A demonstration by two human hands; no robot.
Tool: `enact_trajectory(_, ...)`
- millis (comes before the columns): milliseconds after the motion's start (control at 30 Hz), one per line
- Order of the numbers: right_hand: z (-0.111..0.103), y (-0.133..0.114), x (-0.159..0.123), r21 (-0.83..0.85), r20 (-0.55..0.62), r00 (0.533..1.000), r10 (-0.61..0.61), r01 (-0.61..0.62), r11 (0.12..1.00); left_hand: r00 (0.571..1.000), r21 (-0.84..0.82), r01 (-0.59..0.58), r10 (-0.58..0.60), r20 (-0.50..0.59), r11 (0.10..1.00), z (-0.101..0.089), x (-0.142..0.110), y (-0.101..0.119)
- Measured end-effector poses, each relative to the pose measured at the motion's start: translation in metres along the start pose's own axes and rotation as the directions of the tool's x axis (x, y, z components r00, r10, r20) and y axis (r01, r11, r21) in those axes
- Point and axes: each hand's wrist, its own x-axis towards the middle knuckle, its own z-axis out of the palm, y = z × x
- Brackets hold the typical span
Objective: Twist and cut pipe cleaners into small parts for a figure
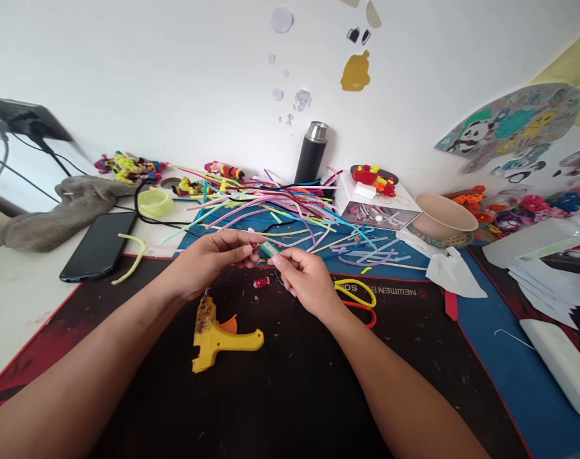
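Note:
Over the black mat (pixel 290 395), my left hand (pixel 218 258) is closed in a pinch on a small dark red piece (pixel 256 247), mostly hidden by the fingertips. My right hand (pixel 306 280) grips a small green piece (pixel 269 248) with a pale patch; its kind is unclear. The two pieces meet or nearly meet between my fingers. Just below lies a short red fuzzy roll (pixel 261 282). A yellow glue gun (pixel 213 341) with an orange trigger lies under my left wrist. Yellow and red loops, perhaps scissor handles (pixel 355 291), show beside my right wrist.
Pipe cleaners (pixel 271 204) in many colours are heaped behind my hands. A black thermos (pixel 311 153), a white box (pixel 385 207) and a pinkish bowl (pixel 443 217) stand along the wall. A phone (pixel 99 247) and yellow tape (pixel 155 203) lie left; papers (pixel 541 287) lie right.

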Motion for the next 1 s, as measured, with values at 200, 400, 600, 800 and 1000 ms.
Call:
enact_trajectory(200, 0.001, 0.002, 0.000, 0.002, 0.009, 1.000, 0.012, -0.012, 1.000, 0.998, -0.252, 0.063, -0.068, -0.010, 0.966, -0.002, 0.001, 0.003)
enact_trajectory(400, 0.001, 0.003, -0.001, 0.007, 0.002, 1.000, 0.004, -0.004, 1.000, 0.992, -0.272, 0.115, -0.123, -0.012, 0.955, 0.000, 0.000, 0.004)
enact_trajectory(600, 0.003, 0.004, -0.001, 0.026, 0.003, 1.000, 0.011, -0.011, 1.000, 0.994, -0.188, 0.054, -0.070, -0.082, 0.981, 0.003, -0.001, 0.006)
enact_trajectory(800, 0.004, 0.003, -0.003, -0.010, 0.008, 1.000, 0.010, -0.010, 1.000, 0.999, -0.059, 0.033, -0.032, 0.010, 0.998, 0.011, -0.002, 0.007)
enact_trajectory(1000, 0.003, 0.002, -0.004, -0.049, 0.029, 0.999, 0.019, -0.017, 0.999, 0.997, 0.031, 0.010, -0.013, 0.081, 0.999, 0.013, -0.003, 0.003)
